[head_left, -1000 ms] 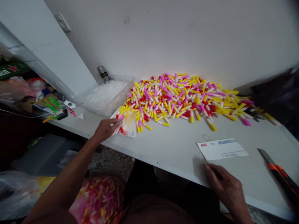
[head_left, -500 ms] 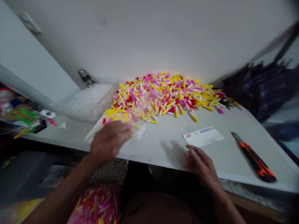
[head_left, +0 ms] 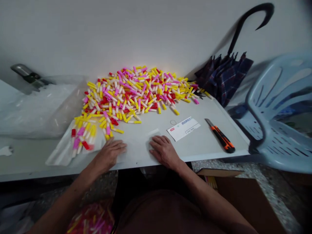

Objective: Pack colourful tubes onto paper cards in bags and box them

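A wide heap of small yellow, pink, red and white tubes (head_left: 136, 91) lies against the wall on the table. My left hand (head_left: 110, 152) rests near the front edge, its fingers partly bent beside a clear plastic bag (head_left: 60, 152) with several tubes on or in it. My right hand (head_left: 163, 151) is palm down with its fingers apart, at the end of a faint clear plastic piece (head_left: 153, 132). Whether my left fingers touch this plastic cannot be made out. To the right lie a white printed card (head_left: 184, 128) and a black and orange cutter (head_left: 222, 138).
A large clear bag (head_left: 41, 110) fills the left of the table (head_left: 195, 151). A folded umbrella (head_left: 223, 74) leans at the back right beside a light blue chair (head_left: 280, 120). Below are a cardboard box (head_left: 246, 198) and a bag of tubes (head_left: 91, 219).
The view has swung right. My left hand has left the pink plastic bag by the heap and come down to the table; my right hand has moved left of the card and flattened.
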The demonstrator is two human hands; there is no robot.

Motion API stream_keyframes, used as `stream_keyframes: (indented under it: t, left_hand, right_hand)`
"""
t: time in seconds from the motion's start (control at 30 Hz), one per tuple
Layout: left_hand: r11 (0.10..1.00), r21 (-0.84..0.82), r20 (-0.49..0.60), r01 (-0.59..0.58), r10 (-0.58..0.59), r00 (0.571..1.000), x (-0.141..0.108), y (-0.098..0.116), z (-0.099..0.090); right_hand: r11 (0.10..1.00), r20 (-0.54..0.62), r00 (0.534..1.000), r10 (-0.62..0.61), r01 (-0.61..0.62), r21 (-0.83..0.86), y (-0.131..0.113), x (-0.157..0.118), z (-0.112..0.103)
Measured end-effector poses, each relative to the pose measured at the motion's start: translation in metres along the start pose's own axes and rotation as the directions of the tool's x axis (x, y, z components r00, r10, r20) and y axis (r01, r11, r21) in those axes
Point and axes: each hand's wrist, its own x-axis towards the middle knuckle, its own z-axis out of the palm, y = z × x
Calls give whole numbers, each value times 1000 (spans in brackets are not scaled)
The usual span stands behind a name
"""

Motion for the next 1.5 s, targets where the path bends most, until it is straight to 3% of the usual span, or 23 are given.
stream_keyframes:
  t: [0.1,0.17,0.27,0.33,0.5,0.73,0.87,1.03,1.13,1.2,1.23,1.3,1.4,1.5]
  left_hand:
    - [979,37,-166,201,-193,967,24,23,-5]
    - [942,-29,-187,335,-334,924,52,51,1]
    - [919,-43,-94,391,-394,914,93,89,20]
    - [908,-19,-32,418,-419,908,108,102,32]
    - [904,-70,17,422,-422,906,115,98,42]
    - [867,-111,131,485,-471,872,131,97,39]
    - [881,-157,156,447,-425,892,141,102,39]
    - [874,-287,40,392,-398,917,143,103,51]
    - [825,-446,-87,348,-427,900,138,104,64]
    - [803,-513,-166,303,-440,883,134,104,70]
    - [797,-533,-194,283,-440,877,133,104,73]
    - [793,-552,-220,257,-436,872,131,105,76]
    - [792,-553,-236,258,-447,863,130,104,78]
    - [807,-529,-257,262,-447,857,129,105,79]
  right_hand:
    - [998,-44,997,58,-59,-29,-6,-2,11]
    - [993,-95,989,111,-114,-24,-10,-4,15]
    - [984,-164,970,178,-175,34,-9,-10,14]
    - [978,-200,958,205,-193,81,-4,-15,9]
    - [967,-185,949,255,-253,34,10,-28,-4]
    - [971,-208,949,235,-237,14,7,-28,-2]
    - [972,-225,947,231,-234,12,8,-27,0]
    - [972,-205,951,233,-234,19,7,-29,3]
    - [965,-181,954,240,-215,148,21,-32,-14]
    - [929,-228,913,337,-283,238,42,-31,-40]
    - [903,-266,870,416,-360,236,56,-30,-56]
    - [835,-302,784,543,-543,91,86,-23,-90]
    - [648,-198,673,713,-740,-180,125,-7,-126]
    - [525,-97,579,810,-788,-321,145,6,-134]
